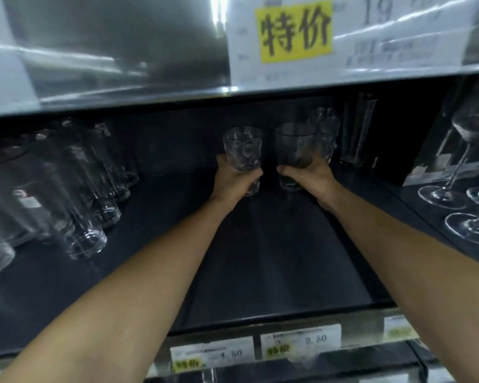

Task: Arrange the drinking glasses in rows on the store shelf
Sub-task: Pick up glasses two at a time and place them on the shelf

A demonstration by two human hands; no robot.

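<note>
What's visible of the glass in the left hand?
The dimpled tumbler is clear glass, empty, with wavy faceted walls and a plain round rim. It stands roughly upright, far back on the dark shelf, near its middle. The left hand grips its lower half, fingers wrapped round the front. Whether its base rests on the shelf cannot be told. A gap separates it from the smooth tumbler held by the right hand.
</note>
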